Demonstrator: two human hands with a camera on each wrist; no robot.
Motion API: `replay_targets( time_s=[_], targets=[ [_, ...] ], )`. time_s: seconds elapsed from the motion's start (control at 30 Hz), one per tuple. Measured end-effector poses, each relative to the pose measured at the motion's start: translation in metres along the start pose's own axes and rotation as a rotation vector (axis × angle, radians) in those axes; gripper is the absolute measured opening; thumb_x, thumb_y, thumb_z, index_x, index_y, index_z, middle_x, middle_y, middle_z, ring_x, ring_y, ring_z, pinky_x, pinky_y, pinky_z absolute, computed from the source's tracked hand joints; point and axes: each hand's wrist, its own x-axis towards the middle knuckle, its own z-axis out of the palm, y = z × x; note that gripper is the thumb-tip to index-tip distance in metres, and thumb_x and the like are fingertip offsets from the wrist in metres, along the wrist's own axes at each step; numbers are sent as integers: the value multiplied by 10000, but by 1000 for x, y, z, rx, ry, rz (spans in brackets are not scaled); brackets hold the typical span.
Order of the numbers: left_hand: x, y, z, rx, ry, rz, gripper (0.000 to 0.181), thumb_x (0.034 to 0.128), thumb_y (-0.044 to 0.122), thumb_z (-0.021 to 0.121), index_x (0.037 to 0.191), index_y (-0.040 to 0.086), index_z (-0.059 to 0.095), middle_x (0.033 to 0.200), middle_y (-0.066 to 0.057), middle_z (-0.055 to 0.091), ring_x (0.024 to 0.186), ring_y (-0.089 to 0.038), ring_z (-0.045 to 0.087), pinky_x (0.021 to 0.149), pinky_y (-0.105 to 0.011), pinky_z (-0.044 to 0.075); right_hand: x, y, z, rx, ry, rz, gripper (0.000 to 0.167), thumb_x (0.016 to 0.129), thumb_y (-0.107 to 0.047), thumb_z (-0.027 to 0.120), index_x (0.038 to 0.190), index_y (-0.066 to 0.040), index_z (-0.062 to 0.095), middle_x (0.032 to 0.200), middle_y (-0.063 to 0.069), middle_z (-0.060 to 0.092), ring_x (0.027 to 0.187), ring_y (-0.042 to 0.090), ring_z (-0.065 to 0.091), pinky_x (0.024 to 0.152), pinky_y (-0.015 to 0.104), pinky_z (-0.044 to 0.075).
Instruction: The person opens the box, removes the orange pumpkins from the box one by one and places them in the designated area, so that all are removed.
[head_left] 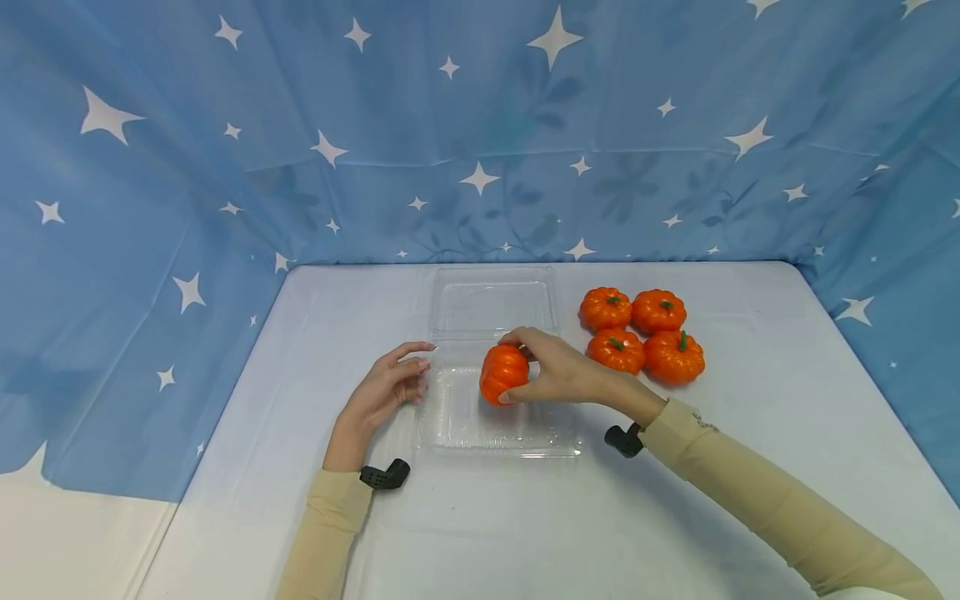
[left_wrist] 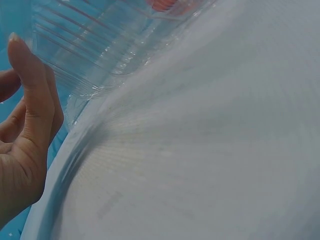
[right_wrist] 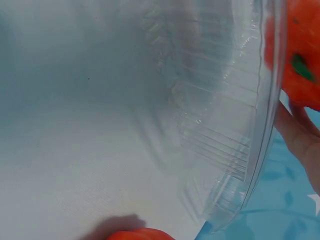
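Note:
In the head view my right hand (head_left: 555,367) grips a small orange pumpkin (head_left: 502,375) between thumb and fingers, over the clear plastic clamshell box (head_left: 457,425). The box stands with its lid (head_left: 495,307) folded back behind it. The right wrist view shows the held pumpkin (right_wrist: 302,65), its green stem in sight, beyond the box's clear wall (right_wrist: 220,120). My left hand (head_left: 386,387) is beside the box's left edge, fingers loosely bent with nothing in them. In the left wrist view that hand (left_wrist: 30,115) is close to the box wall (left_wrist: 95,55); contact I cannot tell.
Several more orange pumpkins (head_left: 617,350) with green stems sit in a cluster right of the box. A white cloth (head_left: 480,517) covers the table. Blue curtains (head_left: 405,125) with white stars hang behind and at both sides.

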Motion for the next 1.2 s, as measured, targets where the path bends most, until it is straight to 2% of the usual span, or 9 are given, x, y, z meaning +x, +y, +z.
replay_targets(
  time_s=[0.2,0.3,0.47,0.57,0.63,0.77,0.9,1.0,1.2],
  targets=[
    [0,0,0,-2,2,-1,402,1070,126,548,1451,25,471,738,26,637,578,-85,590,543,-244,508,-1,0,-2,55,10,-11,740,833,-304,849,1482,-168,521,1304,124,506,1165,273,614,976,408,577],
    [0,0,0,-12,1,-3,400,1068,119,549,1449,21,471,734,24,640,572,-85,594,540,-243,513,-1,1,-2,45,11,-14,768,832,-311,850,1513,-210,508,1313,111,505,1172,260,608,980,391,574],
    [0,-1,0,-11,7,-7,388,1070,118,547,1441,27,480,737,27,640,575,-83,595,538,-243,513,-2,1,-1,39,26,-8,850,798,-346,875,1504,-122,458,1364,95,597,1160,268,650,977,454,571],
    [0,-1,0,-9,11,-8,384,1071,119,546,1439,29,482,730,25,635,576,-84,590,538,-244,511,-3,1,-1,44,53,-13,816,774,-353,897,1439,-109,493,1326,69,650,1134,255,653,971,488,565],
    [0,0,0,-12,12,-8,383,1070,117,547,1437,29,483,724,24,634,575,-85,588,538,-242,510,-4,2,-1,25,70,-31,770,779,-360,893,1422,-138,533,1312,38,657,1125,243,632,962,480,564],
    [0,0,0,-9,13,-6,387,1068,121,552,1438,31,484,728,25,633,581,-86,589,539,-240,509,-7,3,-2,-3,86,-56,722,805,-353,872,1440,-199,564,1353,6,626,1170,227,600,982,455,556],
    [1,-1,-1,-1,5,2,408,1068,130,555,1452,20,472,732,22,635,589,-85,593,542,-239,510,-11,3,-4,-4,87,-59,710,821,-290,861,1460,-208,562,1389,30,595,1231,236,589,996,458,559],
    [0,-1,-2,2,-4,9,426,1071,129,549,1467,1,454,749,26,630,593,-85,594,545,-239,511,-14,4,-4,-7,88,-52,759,825,-264,860,1498,-170,522,1435,70,572,1271,266,579,1006,473,556],
    [0,-1,-2,-13,-11,13,415,1069,124,553,1455,2,463,774,31,619,594,-86,600,545,-240,513,-23,5,-6,-20,114,13,897,788,-362,902,1505,-50,462,1469,124,567,1305,315,583,1057,493,521]
  ],
)
